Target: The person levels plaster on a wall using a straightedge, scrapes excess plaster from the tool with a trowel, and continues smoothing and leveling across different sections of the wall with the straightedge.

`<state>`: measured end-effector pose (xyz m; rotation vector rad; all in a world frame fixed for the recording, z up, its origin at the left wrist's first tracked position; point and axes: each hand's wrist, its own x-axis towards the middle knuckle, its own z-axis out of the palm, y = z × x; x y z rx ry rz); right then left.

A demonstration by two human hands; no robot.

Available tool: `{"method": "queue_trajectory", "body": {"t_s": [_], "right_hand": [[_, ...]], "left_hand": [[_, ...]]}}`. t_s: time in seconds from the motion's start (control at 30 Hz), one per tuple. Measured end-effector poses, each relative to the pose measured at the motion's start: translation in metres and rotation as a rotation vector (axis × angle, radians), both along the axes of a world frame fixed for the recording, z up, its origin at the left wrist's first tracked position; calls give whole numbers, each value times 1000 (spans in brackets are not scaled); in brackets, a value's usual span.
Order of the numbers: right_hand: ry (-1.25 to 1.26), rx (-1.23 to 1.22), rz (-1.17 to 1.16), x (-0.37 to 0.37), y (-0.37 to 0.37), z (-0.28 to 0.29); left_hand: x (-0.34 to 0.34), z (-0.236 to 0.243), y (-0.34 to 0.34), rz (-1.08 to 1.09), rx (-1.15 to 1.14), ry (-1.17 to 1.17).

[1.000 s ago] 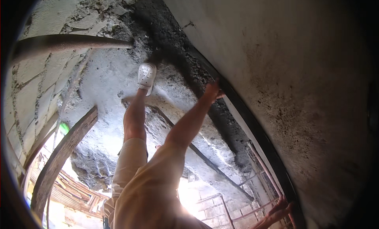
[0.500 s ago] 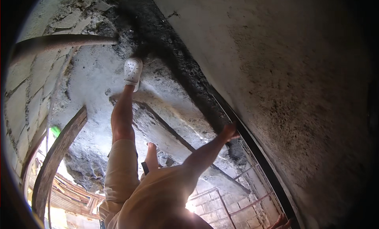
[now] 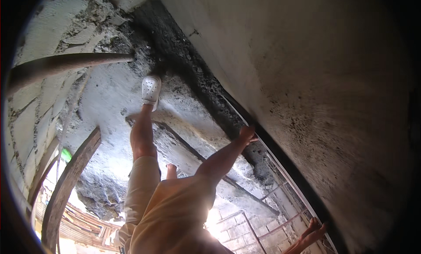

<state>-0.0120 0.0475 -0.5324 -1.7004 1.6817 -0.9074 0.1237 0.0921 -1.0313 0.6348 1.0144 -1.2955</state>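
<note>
Well, a long dark strip (image 3: pixel 291 171) lies on the right side, just beside a big, rough, pale surface (image 3: pixel 342 87). Its long way runs on a slant, with one end up toward the middle and the other down toward the lower right corner. It looks a bit bent, as straight things do near the rim of this lens, and a thin pale line follows its near side. What it is made of is hard to tell. Its dark face looks plain. The left hand (image 3: pixel 247 134) is at the upper part of the strip, with the arm stretched far out from a tan shirt (image 3: pixel 175 214). Its fingers meet the strip's edge, but one cannot tell if they grip it. The right hand (image 3: pixel 312 231) is lower down by the same strip, with its thumb and fingers a little apart, and one cannot tell if it grips either. One leg is out in front, its foot in a white clog (image 3: pixel 151 89) with holes, on the grey, rough floor (image 3: pixel 107 96). To the left are a round pole (image 3: pixel 74 63) and a wooden post (image 3: pixel 72 175).
</note>
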Motion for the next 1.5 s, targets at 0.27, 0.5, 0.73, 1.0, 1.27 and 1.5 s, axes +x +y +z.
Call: {"method": "queue_trajectory", "body": {"t_s": [0.27, 0.5, 0.73, 1.0, 1.27, 1.5], "right_hand": [[-173, 24, 83, 72, 41, -15], [-279, 44, 108, 107, 59, 4], [-315, 83, 237, 116, 64, 34], [-314, 311, 215, 30, 44, 46], [34, 78, -22, 61, 48, -19], [-121, 69, -91, 49, 27, -24]], "left_hand": [[103, -12, 68, 137, 106, -171], [193, 53, 117, 74, 193, -355], [224, 107, 157, 127, 112, -488], [97, 72, 111, 155, -63, -346], [24, -34, 62, 148, -8, -35], [87, -21, 47, -33, 57, -166]]}}
